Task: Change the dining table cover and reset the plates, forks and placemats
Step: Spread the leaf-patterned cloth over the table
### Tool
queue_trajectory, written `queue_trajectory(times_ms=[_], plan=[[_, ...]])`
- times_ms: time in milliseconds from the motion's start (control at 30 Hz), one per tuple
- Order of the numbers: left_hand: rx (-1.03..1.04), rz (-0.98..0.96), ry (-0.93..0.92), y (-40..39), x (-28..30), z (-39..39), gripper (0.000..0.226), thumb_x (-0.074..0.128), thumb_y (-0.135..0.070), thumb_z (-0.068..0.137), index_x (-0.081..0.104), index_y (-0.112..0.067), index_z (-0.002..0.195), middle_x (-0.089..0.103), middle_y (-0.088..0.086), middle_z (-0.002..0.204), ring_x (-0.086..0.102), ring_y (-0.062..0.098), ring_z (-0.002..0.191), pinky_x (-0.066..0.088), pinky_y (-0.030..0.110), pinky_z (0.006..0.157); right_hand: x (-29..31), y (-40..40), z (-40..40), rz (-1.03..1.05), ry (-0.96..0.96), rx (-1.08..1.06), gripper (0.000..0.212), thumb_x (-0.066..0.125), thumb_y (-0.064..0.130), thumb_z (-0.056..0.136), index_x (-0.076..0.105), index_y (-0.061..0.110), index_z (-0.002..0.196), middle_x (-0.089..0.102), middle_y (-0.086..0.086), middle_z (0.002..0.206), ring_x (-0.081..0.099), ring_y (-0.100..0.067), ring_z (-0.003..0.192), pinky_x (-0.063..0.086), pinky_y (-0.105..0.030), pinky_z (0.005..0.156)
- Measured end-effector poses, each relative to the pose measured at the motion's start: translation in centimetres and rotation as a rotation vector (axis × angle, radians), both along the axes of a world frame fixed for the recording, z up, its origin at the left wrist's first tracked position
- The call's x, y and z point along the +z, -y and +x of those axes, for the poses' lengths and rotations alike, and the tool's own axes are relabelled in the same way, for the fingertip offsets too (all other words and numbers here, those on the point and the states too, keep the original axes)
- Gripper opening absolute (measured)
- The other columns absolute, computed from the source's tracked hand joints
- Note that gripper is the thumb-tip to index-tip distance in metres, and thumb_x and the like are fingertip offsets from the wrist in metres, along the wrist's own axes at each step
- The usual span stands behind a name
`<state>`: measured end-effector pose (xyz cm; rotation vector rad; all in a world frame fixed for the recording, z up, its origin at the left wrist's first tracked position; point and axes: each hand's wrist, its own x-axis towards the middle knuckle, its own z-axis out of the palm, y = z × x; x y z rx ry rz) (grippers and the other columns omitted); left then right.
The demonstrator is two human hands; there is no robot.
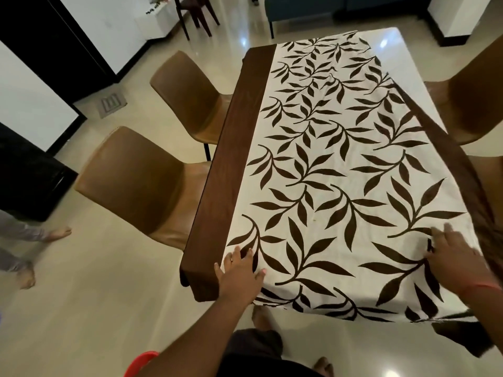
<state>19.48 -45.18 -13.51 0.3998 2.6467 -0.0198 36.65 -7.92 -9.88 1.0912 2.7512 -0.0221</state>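
A white table cover [332, 159] with a dark brown leaf print and brown side borders lies spread over the dining table. It sits skewed, so a strip of the glossy white tabletop [408, 66] shows at the far right. My left hand [241, 268] rests flat with spread fingers on the cover's near left corner, beside the brown border. My right hand [451, 254] presses flat on the near right part of the cover. No plates, forks or placemats are in view.
Two brown chairs [141, 183] [190, 96] stand along the table's left side, and two more [473, 96] are at the right. Another person's bare feet [27, 273] are on the floor at far left. A red object [138, 363] shows at the bottom edge.
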Motion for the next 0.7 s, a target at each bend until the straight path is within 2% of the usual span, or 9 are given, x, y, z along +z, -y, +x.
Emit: queue_trajectory(times_ms=[33,67,100,133,200,233,333,567,700], plan=[[-0.001,0.007,-0.032,0.3,0.2,-0.1,0.073,0.036,-0.067,0.093,0.014,-0.035,0.155,0.010,0.004,0.165,0.007,0.031,0.152,0.011,0.062,0.119,-4.6,-2.8,0.2,-0.044,-0.013,0.046,0.065,0.048,0.036,0.094,0.025,0.017,0.151,0.026,-0.015,0.159,0.025,-0.033,0.146,0.031,-0.051,0.110],[-0.005,0.003,-0.047,0.8,0.2,-0.3,0.072,0.035,-0.066,0.094,0.015,-0.034,0.155,0.012,0.004,0.164,0.009,0.030,0.151,0.011,0.062,0.119,-3.6,-1.3,0.0,-0.168,0.075,0.019,0.064,0.043,0.037,0.095,0.022,0.016,0.153,0.019,-0.014,0.162,0.020,-0.034,0.149,0.032,-0.056,0.111],[-0.011,-0.004,-0.052,1.3,0.2,-0.6,0.072,0.034,-0.066,0.094,0.014,-0.033,0.155,0.012,0.004,0.164,0.009,0.030,0.151,0.011,0.062,0.119,-3.1,-1.0,0.1,-0.162,0.049,0.007,0.065,0.038,0.040,0.096,0.021,0.016,0.154,0.015,-0.013,0.163,0.016,-0.033,0.150,0.033,-0.058,0.112],[-0.019,-0.009,-0.055,1.7,0.3,-1.0,0.072,0.034,-0.065,0.095,0.014,-0.033,0.155,0.012,0.004,0.164,0.009,0.030,0.151,0.012,0.062,0.119,-2.6,0.3,-1.3,-0.178,0.127,0.028,0.066,0.035,0.043,0.097,0.018,0.017,0.155,0.011,-0.011,0.164,0.013,-0.033,0.151,0.031,-0.058,0.114],[-0.025,0.006,-0.042,2.8,0.4,-2.0,0.070,0.035,-0.063,0.095,0.013,-0.033,0.155,0.010,0.004,0.165,0.008,0.031,0.152,0.012,0.061,0.119,-2.6,1.8,-3.2,-0.235,0.131,0.084,0.067,0.035,0.047,0.099,0.013,0.019,0.156,0.006,-0.008,0.165,0.009,-0.031,0.152,0.024,-0.056,0.118],[-0.028,0.010,-0.026,3.3,0.3,-2.6,0.070,0.035,-0.062,0.096,0.011,-0.034,0.155,0.008,0.004,0.165,0.006,0.031,0.152,0.012,0.061,0.119,-3.3,2.7,-4.1,-0.225,0.071,0.146,0.068,0.035,0.047,0.100,0.011,0.020,0.157,0.004,-0.007,0.166,0.007,-0.030,0.152,0.021,-0.056,0.119],[-0.055,-0.019,0.002,4.8,0.4,-4.8,0.071,0.031,-0.062,0.097,0.005,-0.033,0.157,0.000,0.004,0.166,0.000,0.032,0.152,0.007,0.060,0.120,-3.1,5.8,-8.1,-0.287,0.121,0.208,0.070,0.036,0.052,0.099,0.008,0.023,0.157,0.000,-0.004,0.166,0.003,-0.028,0.153,0.019,-0.056,0.120],[-0.164,0.021,-0.013,9.6,-0.2,-12.6,0.071,0.029,-0.061,0.098,0.003,-0.032,0.157,-0.007,0.001,0.166,-0.005,0.029,0.152,0.004,0.057,0.120,-3.0,17.2,-20.7,-0.286,0.069,0.399,0.073,0.034,0.056,0.099,0.006,0.023,0.158,-0.003,-0.004,0.166,0.000,-0.026,0.153,0.015,-0.052,0.121],[-0.328,0.043,0.004,13.1,-0.3,-18.0,0.069,0.030,-0.060,0.099,0.007,-0.031,0.157,-0.005,-0.003,0.166,-0.011,0.027,0.152,-0.004,0.059,0.119,-2.7,24.5,-27.9,-0.302,0.106,0.446,0.070,0.031,0.054,0.101,0.005,0.022,0.158,-0.002,-0.004,0.166,0.002,-0.025,0.153,0.015,-0.049,0.121]])
